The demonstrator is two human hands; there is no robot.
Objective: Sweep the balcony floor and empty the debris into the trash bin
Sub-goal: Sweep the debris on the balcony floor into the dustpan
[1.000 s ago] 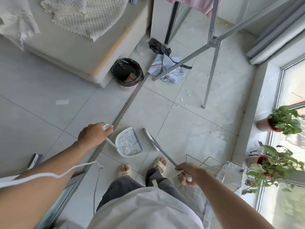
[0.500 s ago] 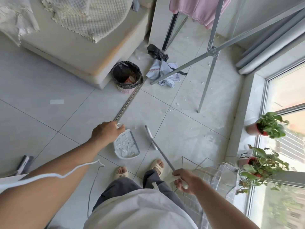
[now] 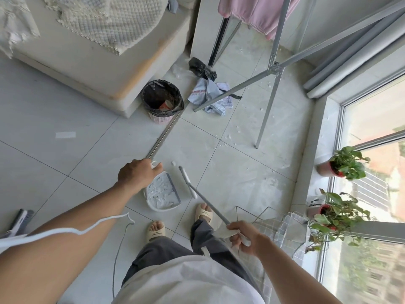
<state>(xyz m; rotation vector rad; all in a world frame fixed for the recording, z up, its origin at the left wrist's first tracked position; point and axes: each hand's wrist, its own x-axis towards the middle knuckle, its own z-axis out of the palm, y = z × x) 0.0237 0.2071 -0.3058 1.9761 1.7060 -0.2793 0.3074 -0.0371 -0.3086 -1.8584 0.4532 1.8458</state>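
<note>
My left hand grips the white handle of a dustpan that is full of white debris and hangs just above the floor in front of my feet. My right hand grips the end of a long grey broom handle; the narrow broom head sits right of the dustpan. The trash bin, pink with a black liner, stands farther ahead beside the sofa corner. White crumbs lie scattered on the balcony tiles.
A metal drying rack stands over the balcony floor, with crumpled bags under it. A door track runs from the bin toward me. Potted plants line the window sill. A wire basket is by my right foot.
My left hand has carried the dustpan forward along the track toward the bin. The broom has come forward with it. My view has moved closer to the bin.
</note>
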